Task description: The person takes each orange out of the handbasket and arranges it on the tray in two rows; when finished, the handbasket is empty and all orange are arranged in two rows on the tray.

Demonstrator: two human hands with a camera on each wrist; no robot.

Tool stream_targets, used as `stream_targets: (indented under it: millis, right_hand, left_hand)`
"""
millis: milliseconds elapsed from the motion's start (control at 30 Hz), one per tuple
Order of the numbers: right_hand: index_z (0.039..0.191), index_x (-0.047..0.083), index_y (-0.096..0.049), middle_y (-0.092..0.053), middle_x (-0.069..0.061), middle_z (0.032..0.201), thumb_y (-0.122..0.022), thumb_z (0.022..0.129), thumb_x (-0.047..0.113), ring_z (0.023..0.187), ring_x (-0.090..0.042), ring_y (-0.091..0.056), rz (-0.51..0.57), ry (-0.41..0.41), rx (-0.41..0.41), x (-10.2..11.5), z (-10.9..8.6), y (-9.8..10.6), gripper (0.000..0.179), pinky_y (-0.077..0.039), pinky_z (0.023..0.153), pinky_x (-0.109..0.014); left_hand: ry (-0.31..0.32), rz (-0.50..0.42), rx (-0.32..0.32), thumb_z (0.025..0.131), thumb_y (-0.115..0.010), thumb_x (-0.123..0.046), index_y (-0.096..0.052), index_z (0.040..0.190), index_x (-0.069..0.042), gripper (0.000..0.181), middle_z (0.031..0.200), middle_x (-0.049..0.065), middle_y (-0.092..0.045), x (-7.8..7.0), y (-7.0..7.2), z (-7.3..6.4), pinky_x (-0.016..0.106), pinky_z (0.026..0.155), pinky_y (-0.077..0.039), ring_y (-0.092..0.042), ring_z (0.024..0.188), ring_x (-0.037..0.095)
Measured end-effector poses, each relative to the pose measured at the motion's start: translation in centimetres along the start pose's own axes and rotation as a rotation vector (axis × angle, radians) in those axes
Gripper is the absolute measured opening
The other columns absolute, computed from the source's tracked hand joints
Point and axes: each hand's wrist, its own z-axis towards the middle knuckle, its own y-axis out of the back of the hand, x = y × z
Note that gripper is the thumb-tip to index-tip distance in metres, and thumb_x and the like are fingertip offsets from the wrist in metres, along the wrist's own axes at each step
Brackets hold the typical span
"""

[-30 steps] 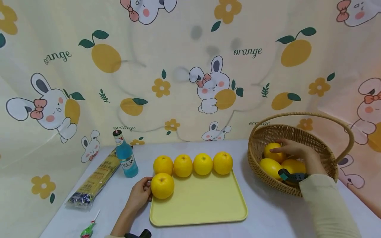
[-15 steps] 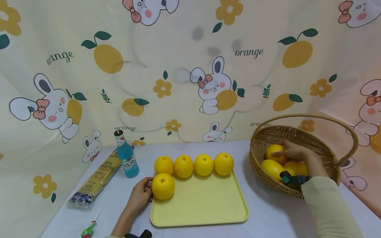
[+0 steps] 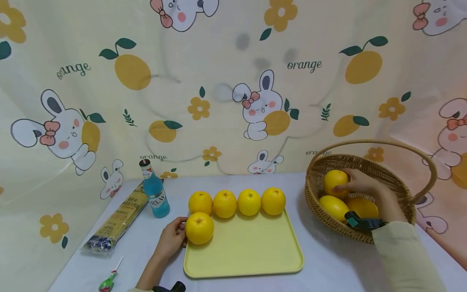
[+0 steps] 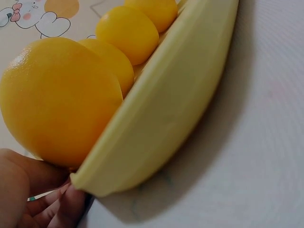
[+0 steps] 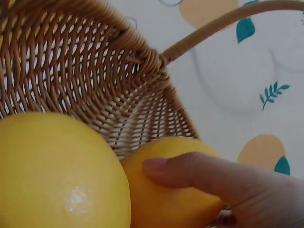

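In the head view my right hand [image 3: 359, 184] grips an orange [image 3: 333, 181] inside the wicker basket [image 3: 381, 180]. Its thumb [image 5: 183, 170] lies across that fruit in the right wrist view; most of the other fingers are hidden. Two more yellow fruits, one of them the front orange [image 3: 333, 208], lie lower in the basket. My left hand [image 3: 169, 240] pinches the left rim of the yellow tray [image 3: 251, 247], its thumb close under the nearest orange [image 4: 57, 99]. Several oranges form a row along the tray's back edge, with one orange [image 3: 199, 228] in front at the left.
A bottle of blue drink [image 3: 157, 196] stands left of the tray. Behind it lies a long plastic packet [image 3: 116, 221]. Nearer the front left is a lollipop [image 3: 107, 282] in a green wrapper. The basket's handle [image 3: 375, 142] arches above the right hand.
My right hand has closed its fingers on the orange in the basket and raised it slightly. My left hand stays at the tray's rim.
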Motion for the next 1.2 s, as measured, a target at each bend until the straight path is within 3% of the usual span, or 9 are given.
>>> stream_targets:
  millis: [167,367,700,867,1200]
  right_hand:
    - [0.137,-0.010,-0.029,-0.055,-0.022,0.110,-0.070,0.082,0.028,0.088,-0.025,-0.056,0.025,0.060,-0.099,0.8,-0.5,0.1,0.078,-0.048,0.071,-0.035]
    - [0.142,0.003,-0.026,-0.050,-0.023,0.118,-0.073,0.080,0.027,0.096,-0.030,-0.054,0.078,0.082,-0.134,1.3,-1.6,0.0,0.081,-0.047,0.075,-0.037]
    - [0.141,0.009,-0.030,-0.049,-0.017,0.120,-0.073,0.079,0.021,0.095,-0.023,-0.053,0.159,0.146,-0.083,2.1,-3.5,0.0,0.076,-0.046,0.076,-0.038]
    - [0.139,0.016,-0.036,-0.050,-0.011,0.121,-0.070,0.080,0.021,0.094,-0.020,-0.053,0.132,0.190,-0.070,4.2,-4.4,-0.2,0.068,-0.044,0.076,-0.039]
    - [0.133,0.014,-0.044,-0.054,-0.001,0.121,-0.078,0.070,0.010,0.097,-0.018,-0.056,0.211,0.523,0.001,9.2,-3.1,-3.4,0.072,-0.047,0.084,-0.030]
  left_hand:
    - [0.000,0.002,-0.001,0.087,-0.052,0.004,-0.052,0.123,0.002,0.035,0.084,0.009,-0.052,0.0,0.0,0.0,0.026,0.052,-0.051,-0.051,0.059,0.017]
    - [0.007,0.003,0.002,0.087,-0.052,0.004,-0.053,0.122,0.002,0.035,0.084,0.009,-0.053,0.1,0.0,-0.1,0.027,0.052,-0.051,-0.051,0.059,0.017]
    - [0.003,-0.014,0.007,0.086,-0.049,0.007,-0.052,0.123,0.003,0.037,0.086,0.010,-0.052,0.0,0.0,0.0,0.027,0.052,-0.051,-0.051,0.060,0.018]
    - [0.007,-0.003,0.009,0.087,-0.050,0.006,-0.051,0.123,0.002,0.037,0.086,0.010,-0.052,-0.1,0.0,0.0,0.027,0.053,-0.051,-0.051,0.061,0.018]
    - [-0.011,-0.001,0.006,0.085,-0.050,0.006,-0.052,0.122,0.003,0.037,0.085,0.010,-0.053,0.1,0.0,0.0,0.026,0.052,-0.051,-0.051,0.060,0.017]
